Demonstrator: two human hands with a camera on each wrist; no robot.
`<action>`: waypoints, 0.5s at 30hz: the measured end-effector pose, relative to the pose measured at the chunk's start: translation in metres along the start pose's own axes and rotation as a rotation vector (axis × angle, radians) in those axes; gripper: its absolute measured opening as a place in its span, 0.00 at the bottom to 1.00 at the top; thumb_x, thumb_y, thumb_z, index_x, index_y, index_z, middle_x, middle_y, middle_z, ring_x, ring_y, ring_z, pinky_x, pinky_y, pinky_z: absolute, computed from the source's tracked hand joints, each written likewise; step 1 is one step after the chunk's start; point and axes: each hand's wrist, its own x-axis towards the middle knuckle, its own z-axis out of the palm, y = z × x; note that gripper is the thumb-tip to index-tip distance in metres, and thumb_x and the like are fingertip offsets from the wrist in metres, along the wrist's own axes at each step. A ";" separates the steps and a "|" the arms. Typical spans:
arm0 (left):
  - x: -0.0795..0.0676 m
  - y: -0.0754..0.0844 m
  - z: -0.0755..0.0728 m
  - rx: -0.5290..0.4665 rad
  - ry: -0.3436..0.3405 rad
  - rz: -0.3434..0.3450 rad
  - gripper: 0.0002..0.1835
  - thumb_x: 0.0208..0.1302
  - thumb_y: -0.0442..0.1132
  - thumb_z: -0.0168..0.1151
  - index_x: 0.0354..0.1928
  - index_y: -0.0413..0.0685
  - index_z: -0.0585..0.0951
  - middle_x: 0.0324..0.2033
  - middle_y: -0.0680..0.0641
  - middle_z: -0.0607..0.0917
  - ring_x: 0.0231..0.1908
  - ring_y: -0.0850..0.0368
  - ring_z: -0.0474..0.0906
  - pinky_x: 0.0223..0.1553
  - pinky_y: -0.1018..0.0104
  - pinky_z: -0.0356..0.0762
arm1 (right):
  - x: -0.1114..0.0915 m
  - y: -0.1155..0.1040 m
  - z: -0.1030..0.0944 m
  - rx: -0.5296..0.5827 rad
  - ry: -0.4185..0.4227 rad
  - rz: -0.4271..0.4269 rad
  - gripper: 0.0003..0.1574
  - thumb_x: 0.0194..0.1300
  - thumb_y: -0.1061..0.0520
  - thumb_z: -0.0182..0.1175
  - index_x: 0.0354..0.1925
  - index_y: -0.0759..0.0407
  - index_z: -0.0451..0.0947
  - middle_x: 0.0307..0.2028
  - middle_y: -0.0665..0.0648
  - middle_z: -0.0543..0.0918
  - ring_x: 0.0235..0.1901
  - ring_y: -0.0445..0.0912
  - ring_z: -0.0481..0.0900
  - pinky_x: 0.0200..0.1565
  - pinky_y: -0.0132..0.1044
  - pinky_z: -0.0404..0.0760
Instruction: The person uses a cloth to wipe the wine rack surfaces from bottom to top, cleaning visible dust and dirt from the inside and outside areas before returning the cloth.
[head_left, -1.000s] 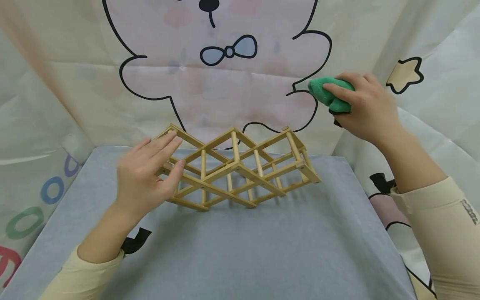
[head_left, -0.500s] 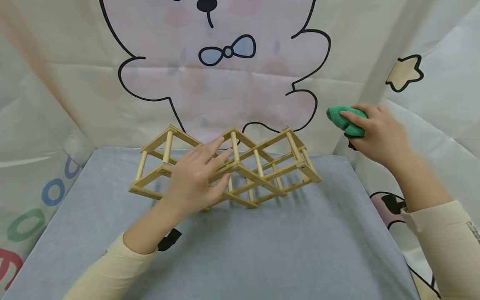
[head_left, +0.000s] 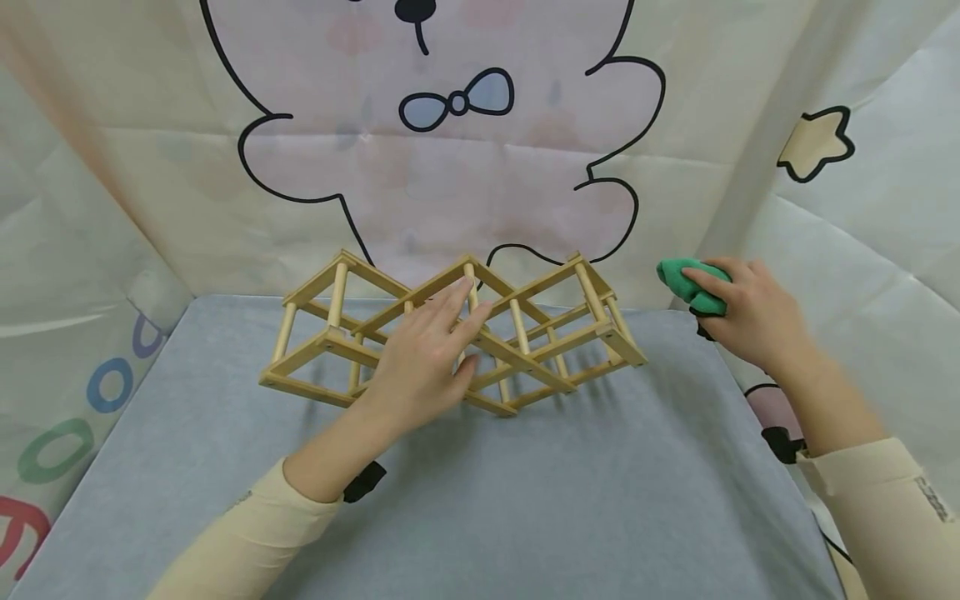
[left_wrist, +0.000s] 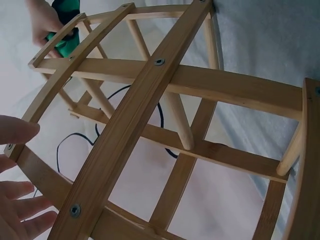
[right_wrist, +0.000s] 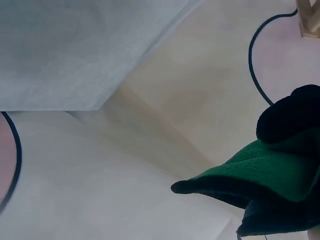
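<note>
A folding wooden lattice rack [head_left: 520, 327] of slats and dowels stands stretched out at the back of the table. My left hand [head_left: 420, 354] lies over its middle, palm down, with fingers extended toward the upper dowel. In the left wrist view, the fingers [left_wrist: 30, 212] spread beside a slat of the rack [left_wrist: 122, 127]. Off the rack's right end, my right hand [head_left: 757, 317] holds a bunched green cloth [head_left: 686, 282] with dark edging, raised in the air. The right wrist view shows folds of this cloth [right_wrist: 270, 172] hanging from the grip.
A pale blue cover [head_left: 570, 492] spreads over the table. Behind it hangs a curtain [head_left: 480, 183] printed with a cartoon animal, and more printed curtains flank both sides. Dark straps [head_left: 365, 482] dangle near the wrists.
My left hand has swept right, from the rack's left end to its middle. My right hand, still gripping the green cloth, has come down and slightly right. The rack stays in place.
</note>
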 end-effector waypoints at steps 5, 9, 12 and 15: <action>0.001 0.001 0.006 -0.005 0.009 0.000 0.33 0.54 0.26 0.73 0.66 0.40 0.81 0.69 0.32 0.76 0.67 0.36 0.75 0.55 0.44 0.84 | -0.008 0.002 0.010 0.009 -0.037 0.014 0.41 0.53 0.67 0.70 0.68 0.60 0.78 0.65 0.68 0.74 0.50 0.66 0.70 0.30 0.58 0.77; 0.003 0.002 0.009 -0.007 0.034 0.006 0.30 0.56 0.25 0.70 0.64 0.40 0.82 0.67 0.32 0.77 0.65 0.35 0.77 0.57 0.44 0.84 | -0.012 0.002 0.015 0.019 -0.064 0.032 0.42 0.55 0.66 0.69 0.69 0.60 0.77 0.65 0.68 0.73 0.51 0.66 0.70 0.30 0.59 0.78; 0.006 0.001 0.013 0.005 0.060 0.025 0.29 0.57 0.23 0.69 0.63 0.39 0.82 0.66 0.32 0.78 0.63 0.34 0.79 0.56 0.45 0.84 | -0.014 0.002 0.018 0.025 -0.078 0.039 0.42 0.56 0.66 0.68 0.70 0.60 0.76 0.66 0.68 0.72 0.53 0.67 0.69 0.32 0.60 0.78; 0.009 0.001 0.017 0.023 0.077 0.047 0.27 0.56 0.21 0.66 0.61 0.38 0.83 0.64 0.32 0.80 0.61 0.34 0.80 0.57 0.47 0.84 | -0.016 0.002 0.020 0.031 -0.096 0.046 0.41 0.57 0.66 0.67 0.70 0.59 0.75 0.66 0.69 0.71 0.55 0.68 0.68 0.35 0.61 0.79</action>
